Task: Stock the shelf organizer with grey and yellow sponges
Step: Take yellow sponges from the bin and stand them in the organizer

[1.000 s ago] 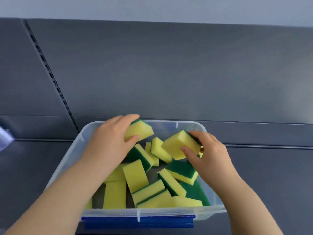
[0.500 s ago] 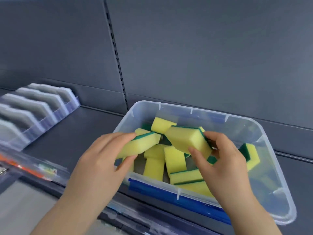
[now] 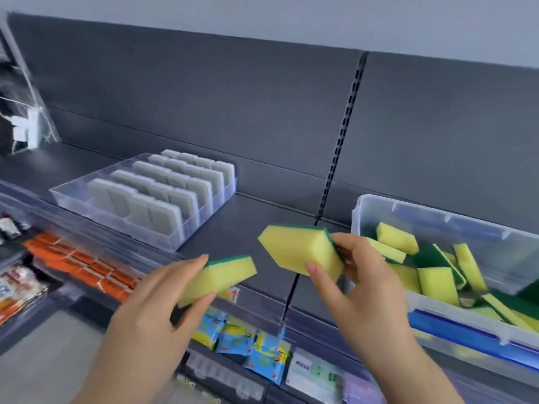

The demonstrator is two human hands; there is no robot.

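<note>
Sponges [image 3: 221,278] pinched by their ends in the left grip [image 3: 140,325] and right grip [image 3: 358,290] could be dropped short of the organizer [image 3: 116,223] further left

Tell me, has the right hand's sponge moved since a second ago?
Yes. The sponge, then over the clear bin, is now left of it, above the shelf.

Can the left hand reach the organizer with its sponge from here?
Probably yes: the left hand holds its sponge to the right of the organizer, with only bare shelf between.
</note>
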